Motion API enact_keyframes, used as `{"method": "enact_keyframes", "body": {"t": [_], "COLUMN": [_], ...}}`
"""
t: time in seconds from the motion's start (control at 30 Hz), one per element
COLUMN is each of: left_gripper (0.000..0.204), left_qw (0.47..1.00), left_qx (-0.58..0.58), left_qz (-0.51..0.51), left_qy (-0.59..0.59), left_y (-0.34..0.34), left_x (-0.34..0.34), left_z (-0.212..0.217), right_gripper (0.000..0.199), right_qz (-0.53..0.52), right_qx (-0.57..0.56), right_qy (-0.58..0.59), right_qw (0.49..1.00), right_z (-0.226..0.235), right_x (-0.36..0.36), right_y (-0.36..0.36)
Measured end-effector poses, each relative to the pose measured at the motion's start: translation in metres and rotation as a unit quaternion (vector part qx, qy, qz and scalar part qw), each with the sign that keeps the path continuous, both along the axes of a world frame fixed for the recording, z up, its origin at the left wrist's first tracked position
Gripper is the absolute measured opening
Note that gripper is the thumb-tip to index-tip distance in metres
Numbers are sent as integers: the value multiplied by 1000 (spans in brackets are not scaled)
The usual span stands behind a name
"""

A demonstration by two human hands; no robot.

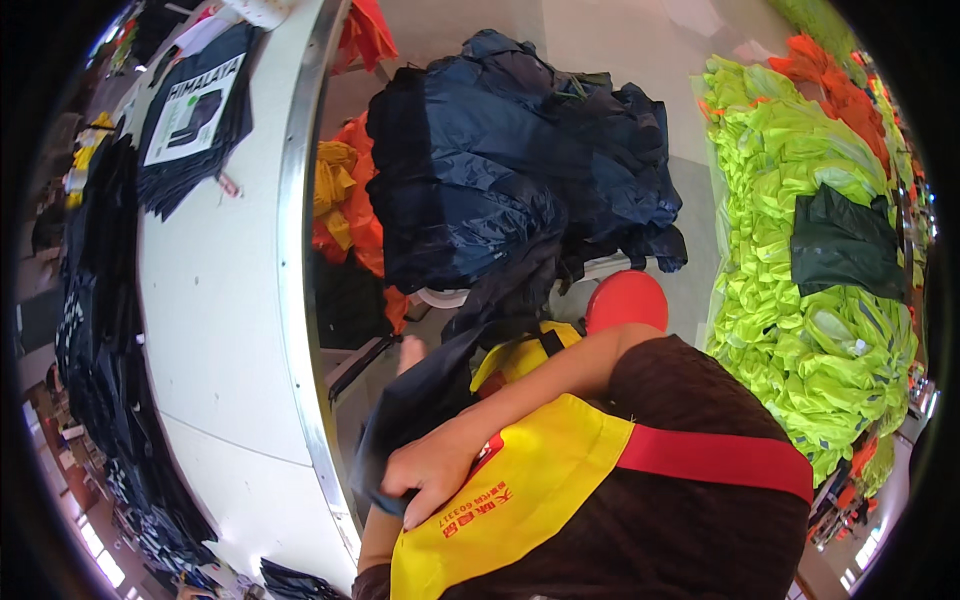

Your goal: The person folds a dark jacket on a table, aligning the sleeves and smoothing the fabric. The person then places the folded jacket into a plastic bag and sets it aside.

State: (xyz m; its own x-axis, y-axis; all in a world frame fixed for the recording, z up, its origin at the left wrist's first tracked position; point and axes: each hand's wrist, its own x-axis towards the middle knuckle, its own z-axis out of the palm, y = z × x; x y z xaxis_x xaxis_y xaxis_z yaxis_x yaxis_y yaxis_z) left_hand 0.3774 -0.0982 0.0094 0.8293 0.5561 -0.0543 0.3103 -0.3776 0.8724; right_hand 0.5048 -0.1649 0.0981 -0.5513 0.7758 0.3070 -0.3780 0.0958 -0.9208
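Note:
A dark navy garment (405, 415) lies bunched across my lap, its cloth trailing back toward a large heap of navy garments (500, 150). My right hand (435, 465) reaches across my body from the right, fingers curled over the lower edge of this cloth. Beyond it, part of my left hand (411, 353) sticks out past the far edge of the cloth. The garment covers the rest of that hand, so its grip is hidden. Yellow apron (540, 470) fabric with a red strap lies right beside my right hand.
A long white table (225, 330) with a metal edge runs along my left, bearing dark printed bags (195, 130). Orange and yellow cloth (355, 190) sits beside the navy heap. A red round seat (627, 302) is ahead; neon-yellow garments (790, 230) are piled at right, with a dark green piece (848, 242) on them.

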Motion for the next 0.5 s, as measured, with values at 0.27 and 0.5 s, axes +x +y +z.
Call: {"method": "enact_keyframes", "body": {"t": [0.27,0.5], "left_gripper": [43,49], "left_qw": [848,652], "left_qx": [-417,-344], "left_qz": [75,275], "left_qy": [-319,-617], "left_y": [20,-8], "left_x": [-77,-159], "left_z": [94,185], "right_gripper": [31,70], "right_qz": [-240,-417], "right_qx": [268,333], "right_qy": [-70,-263], "right_qw": [931,804], "right_z": [96,60], "right_x": [-71,-74], "right_y": [27,-1]}}
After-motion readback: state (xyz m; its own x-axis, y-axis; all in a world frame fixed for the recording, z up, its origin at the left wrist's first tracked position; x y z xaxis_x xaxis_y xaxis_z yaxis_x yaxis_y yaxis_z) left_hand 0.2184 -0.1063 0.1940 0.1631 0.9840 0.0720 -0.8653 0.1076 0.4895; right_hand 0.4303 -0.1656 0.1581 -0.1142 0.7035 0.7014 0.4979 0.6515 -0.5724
